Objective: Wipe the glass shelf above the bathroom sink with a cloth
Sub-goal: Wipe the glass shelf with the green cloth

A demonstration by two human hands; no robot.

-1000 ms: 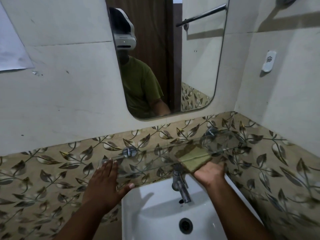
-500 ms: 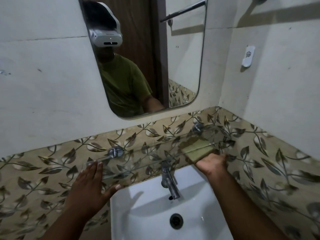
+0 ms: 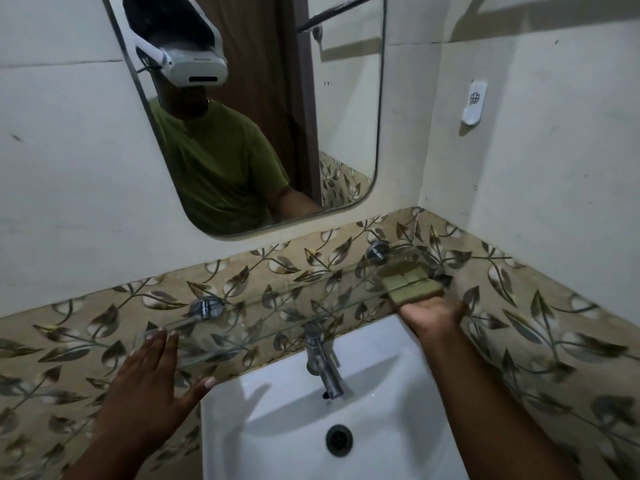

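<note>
No legible writing. Right hand presses the olive cloth flat on the glass shelf, fingers hidden; cloth has slid further right, now at the corner end, no room beyond. Left hand splayed, holding nothing, at the shelf's left front edge above the sink.

Dim, soft-shadowed, wide-angle edge warp

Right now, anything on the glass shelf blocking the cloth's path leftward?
Nothing visible. The cloth sits at the glass shelf's right end under the right hand; the left hand rests at the left end.
</note>
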